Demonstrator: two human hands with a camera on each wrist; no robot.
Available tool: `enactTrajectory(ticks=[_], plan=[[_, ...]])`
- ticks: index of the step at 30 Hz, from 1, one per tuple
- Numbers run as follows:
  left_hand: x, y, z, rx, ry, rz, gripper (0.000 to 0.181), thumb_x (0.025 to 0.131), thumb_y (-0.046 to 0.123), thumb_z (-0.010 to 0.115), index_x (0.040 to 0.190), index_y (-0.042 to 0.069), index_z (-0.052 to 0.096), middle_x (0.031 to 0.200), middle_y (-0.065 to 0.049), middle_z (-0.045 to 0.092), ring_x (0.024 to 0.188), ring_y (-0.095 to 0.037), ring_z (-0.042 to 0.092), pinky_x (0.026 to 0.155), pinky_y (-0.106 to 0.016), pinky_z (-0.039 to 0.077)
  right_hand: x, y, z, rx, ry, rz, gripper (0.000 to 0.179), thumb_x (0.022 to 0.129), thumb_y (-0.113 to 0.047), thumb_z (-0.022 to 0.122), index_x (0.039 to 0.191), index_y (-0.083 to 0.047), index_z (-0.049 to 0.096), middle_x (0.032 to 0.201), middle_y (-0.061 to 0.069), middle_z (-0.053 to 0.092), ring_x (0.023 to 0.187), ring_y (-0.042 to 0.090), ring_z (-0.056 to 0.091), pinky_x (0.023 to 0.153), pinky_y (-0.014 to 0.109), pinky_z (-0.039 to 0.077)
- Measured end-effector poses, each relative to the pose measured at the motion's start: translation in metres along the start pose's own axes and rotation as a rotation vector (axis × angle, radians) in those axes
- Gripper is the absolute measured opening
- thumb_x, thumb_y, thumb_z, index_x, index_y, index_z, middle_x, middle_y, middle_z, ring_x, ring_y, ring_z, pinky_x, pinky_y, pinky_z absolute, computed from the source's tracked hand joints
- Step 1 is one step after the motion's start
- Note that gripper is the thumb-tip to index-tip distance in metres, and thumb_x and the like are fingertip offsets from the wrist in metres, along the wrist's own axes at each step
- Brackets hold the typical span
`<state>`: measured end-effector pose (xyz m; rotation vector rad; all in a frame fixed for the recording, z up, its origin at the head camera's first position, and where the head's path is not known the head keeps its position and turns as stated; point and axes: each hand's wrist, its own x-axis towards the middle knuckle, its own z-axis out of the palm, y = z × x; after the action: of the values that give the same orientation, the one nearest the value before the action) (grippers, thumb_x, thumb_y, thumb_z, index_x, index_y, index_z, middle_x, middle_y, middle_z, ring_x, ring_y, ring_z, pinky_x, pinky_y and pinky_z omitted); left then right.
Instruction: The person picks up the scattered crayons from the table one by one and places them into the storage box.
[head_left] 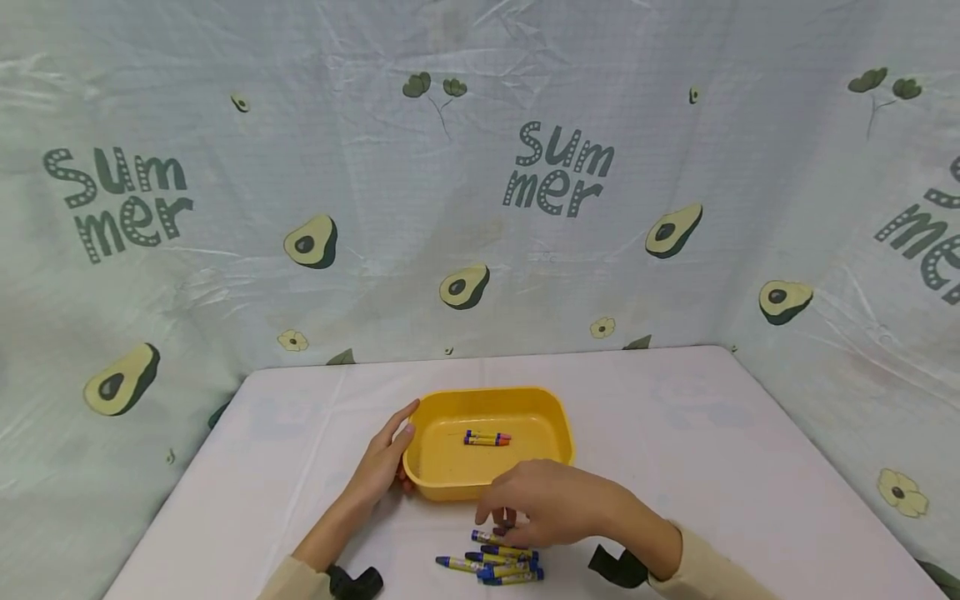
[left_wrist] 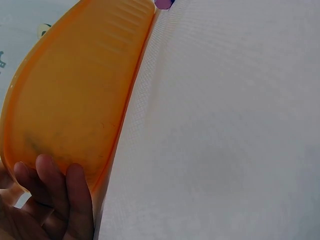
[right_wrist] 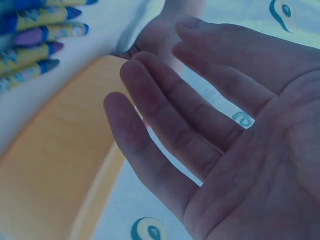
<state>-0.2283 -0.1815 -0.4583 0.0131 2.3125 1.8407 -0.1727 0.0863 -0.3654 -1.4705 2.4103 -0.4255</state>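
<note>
My left hand (head_left: 381, 465) grips the left end of a yellow plastic tray (head_left: 442, 492). In the left wrist view, its fingertips (left_wrist: 76, 172) lie against the outer wall of the tray (left_wrist: 75, 95). Inside the tray rest two crayons (head_left: 486, 441) with reddish tips, side by side. My right hand (head_left: 551, 502) hovers over the near side, fingers pointing down at a loose pile of crayons (head_left: 510, 568). Seen from the right wrist, this hand (right_wrist: 200, 125) has loosely bent, spread fingers and nothing in them. Blue, purple and other crayons (right_wrist: 47, 35) lie beyond its fingertips.
A white cloth covers the table (head_left: 660, 433). Behind and at both sides hangs a pale sheet (head_left: 360, 167) printed with avocados and lettering. Black straps (head_left: 618, 568) sit at both wrists.
</note>
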Motion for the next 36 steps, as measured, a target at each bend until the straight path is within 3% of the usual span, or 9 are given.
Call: enactTrajectory(ticks=[6,15,27,36], plan=[[0.003,-0.002,-0.001,0.0,-0.003,0.011,0.039,0.104,0.036,0.038,0.143,0.044,0.037,0.057,-0.006,0.045,0.046,-0.021,0.049,0.05,-0.032,0.049,-0.003,0.002,0.02,-0.017,0.024,0.066,0.025,0.087,-0.025,0.071,0.111,-0.029,0.067,0.098,-0.019,0.067,0.078,-0.006,0.057,0.07,0.01,0.046],[0.004,0.001,-0.002,0.017,-0.014,0.017,0.041,0.104,0.037,0.037,0.145,0.042,0.035,0.058,-0.005,0.045,0.046,-0.021,0.05,0.05,-0.032,0.05,0.002,0.003,0.035,-0.083,0.006,0.134,0.029,0.082,-0.027,0.075,0.11,-0.032,0.068,0.089,-0.017,0.061,0.064,-0.005,0.045,0.06,0.011,0.04],[0.005,0.004,-0.008,0.026,0.0,0.013,0.04,0.103,0.04,0.039,0.143,0.045,0.036,0.061,-0.007,0.044,0.048,-0.02,0.048,0.051,-0.031,0.049,0.008,0.009,0.041,-0.13,0.021,0.135,0.028,0.082,-0.025,0.074,0.109,-0.031,0.068,0.087,-0.017,0.06,0.062,-0.005,0.044,0.057,0.011,0.039],[0.004,0.001,-0.002,0.018,-0.009,-0.013,0.04,0.104,0.037,0.038,0.144,0.042,0.036,0.06,-0.007,0.045,0.047,-0.02,0.048,0.05,-0.031,0.049,0.004,0.008,0.04,-0.064,-0.026,0.139,0.027,0.083,-0.026,0.074,0.109,-0.031,0.068,0.089,-0.017,0.061,0.064,-0.006,0.046,0.059,0.01,0.041]])
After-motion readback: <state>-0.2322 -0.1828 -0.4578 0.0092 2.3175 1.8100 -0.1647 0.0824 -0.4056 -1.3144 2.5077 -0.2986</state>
